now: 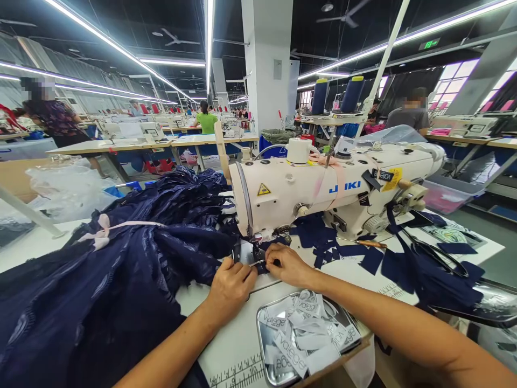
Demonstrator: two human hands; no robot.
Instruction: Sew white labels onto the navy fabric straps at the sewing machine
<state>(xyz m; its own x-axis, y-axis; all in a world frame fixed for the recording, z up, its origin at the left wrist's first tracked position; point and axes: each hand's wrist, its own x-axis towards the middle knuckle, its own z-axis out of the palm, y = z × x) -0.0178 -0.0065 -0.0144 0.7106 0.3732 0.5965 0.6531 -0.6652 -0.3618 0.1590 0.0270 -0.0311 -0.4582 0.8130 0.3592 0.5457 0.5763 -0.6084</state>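
Observation:
In front of the needle area of a white JUKI sewing machine [286, 188], both hands work close together. My left hand [233, 285] is closed with its fingers curled down at the left of the presser foot [257, 252]; what lies under them is hidden. My right hand [291, 265] pinches the edge of a small piece of navy fabric [262, 267] just right of the foot. A large heap of navy garments [133, 269] spreads left of the machine, with a pale pink strip [105, 229] tied around part of it. Below my hands, a metal tray [278, 380] holds several white printed labels [293, 350].
Navy fabric scraps [315, 237] lie under the machine arm. At the right are scissors [440, 256], an orange-handled tool [369, 243] and a second metal tray [498, 302]. Navy thread cones [351, 96] stand behind. Other people sit or stand at far tables.

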